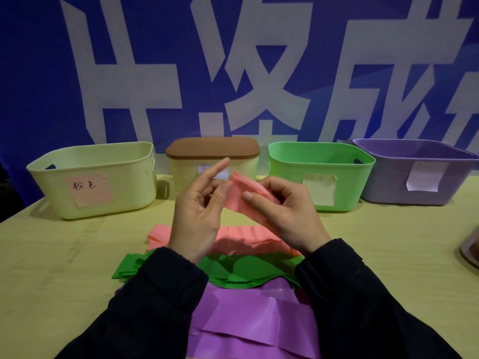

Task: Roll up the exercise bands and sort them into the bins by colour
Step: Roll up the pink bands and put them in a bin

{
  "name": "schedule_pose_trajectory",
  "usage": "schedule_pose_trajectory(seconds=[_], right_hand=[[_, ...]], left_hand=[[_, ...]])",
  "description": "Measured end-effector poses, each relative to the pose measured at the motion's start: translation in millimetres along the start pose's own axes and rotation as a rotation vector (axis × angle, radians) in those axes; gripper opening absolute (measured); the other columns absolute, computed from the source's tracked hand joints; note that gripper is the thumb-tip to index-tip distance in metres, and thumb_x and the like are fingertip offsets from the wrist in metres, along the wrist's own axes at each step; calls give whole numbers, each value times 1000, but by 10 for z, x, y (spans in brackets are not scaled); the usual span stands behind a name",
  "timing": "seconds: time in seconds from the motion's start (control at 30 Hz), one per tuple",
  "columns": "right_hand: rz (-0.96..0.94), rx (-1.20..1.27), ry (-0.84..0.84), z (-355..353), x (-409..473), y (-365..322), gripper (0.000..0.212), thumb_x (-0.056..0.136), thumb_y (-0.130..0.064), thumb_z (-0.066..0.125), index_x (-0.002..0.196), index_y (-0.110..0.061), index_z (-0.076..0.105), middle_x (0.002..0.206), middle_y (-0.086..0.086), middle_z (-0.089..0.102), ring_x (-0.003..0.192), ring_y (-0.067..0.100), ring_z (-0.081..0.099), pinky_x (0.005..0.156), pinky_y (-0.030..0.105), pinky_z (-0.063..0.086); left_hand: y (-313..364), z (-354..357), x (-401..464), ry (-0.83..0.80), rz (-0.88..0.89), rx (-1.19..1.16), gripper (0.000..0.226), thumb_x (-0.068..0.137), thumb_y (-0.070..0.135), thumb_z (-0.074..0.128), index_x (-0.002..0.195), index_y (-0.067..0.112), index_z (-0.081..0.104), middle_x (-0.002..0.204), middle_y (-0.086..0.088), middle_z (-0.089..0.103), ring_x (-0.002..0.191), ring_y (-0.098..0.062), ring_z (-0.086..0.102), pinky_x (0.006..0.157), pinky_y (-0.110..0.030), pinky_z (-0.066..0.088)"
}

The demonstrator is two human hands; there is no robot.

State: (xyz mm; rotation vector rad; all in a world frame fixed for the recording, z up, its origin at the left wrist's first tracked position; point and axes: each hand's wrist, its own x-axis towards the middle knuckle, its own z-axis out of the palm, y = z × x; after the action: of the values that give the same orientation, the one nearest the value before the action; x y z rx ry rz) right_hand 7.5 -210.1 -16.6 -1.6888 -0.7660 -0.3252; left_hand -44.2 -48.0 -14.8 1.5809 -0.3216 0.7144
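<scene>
Both hands hold a pink band (pixel 245 196) above the surface (pixel 64 268). The right hand (pixel 283 206) pinches its folded end, thumb on top, the other fingers (pixel 278 189) curled behind and mostly hidden by the band. The left hand (pixel 201 203) grips the band's near edge with thumb and curled fingers, the index finger sticking straight up. How far the band is rolled cannot be told; its tail drops behind the hands. Below the fingers lie a pink pile (pixel 238 239), a green pile (pixel 233 273) and a purple pile (pixel 254 322), each partly covered by the sleeves (pixel 155 307). Beyond the fingers stand a cream bin (pixel 96 177) with a pink label, a lidded bin (pixel 212 161) partly hidden by the left hand, a green bin (pixel 321 174), and a purple bin (pixel 414 172) cut off at the frame's edge.
</scene>
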Motion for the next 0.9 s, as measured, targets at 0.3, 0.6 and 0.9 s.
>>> schedule_pose_trajectory(seconds=[0.3, 0.6, 0.9], right_hand=[[1, -13, 10, 7, 5, 36, 25, 87, -35, 76, 80, -12, 67, 65, 0, 58, 60, 13, 50, 55, 32, 39], [63, -41, -5, -14, 19, -3, 17, 87, -23, 79, 75, -17, 68, 60, -11, 54, 54, 2, 46, 51, 18, 36], [105, -25, 2, -32, 20, 14, 16, 87, -27, 78, 79, -16, 70, 63, -10, 62, 55, 3, 54, 53, 21, 41]], left_hand=[[8, 5, -2, -17, -17, -105, 33, 84, 16, 70, 117, 21, 68, 98, -6, 76, 95, -14, 72, 84, -25, 57], [-119, -33, 57, 47, -28, 10, 19, 97, 14, 65, 111, 24, 72, 105, 4, 75, 99, -9, 69, 86, -24, 54], [-98, -32, 51, 9, -49, -61, 21, 93, 15, 69, 112, 23, 69, 95, -1, 74, 91, -14, 69, 84, -34, 57]])
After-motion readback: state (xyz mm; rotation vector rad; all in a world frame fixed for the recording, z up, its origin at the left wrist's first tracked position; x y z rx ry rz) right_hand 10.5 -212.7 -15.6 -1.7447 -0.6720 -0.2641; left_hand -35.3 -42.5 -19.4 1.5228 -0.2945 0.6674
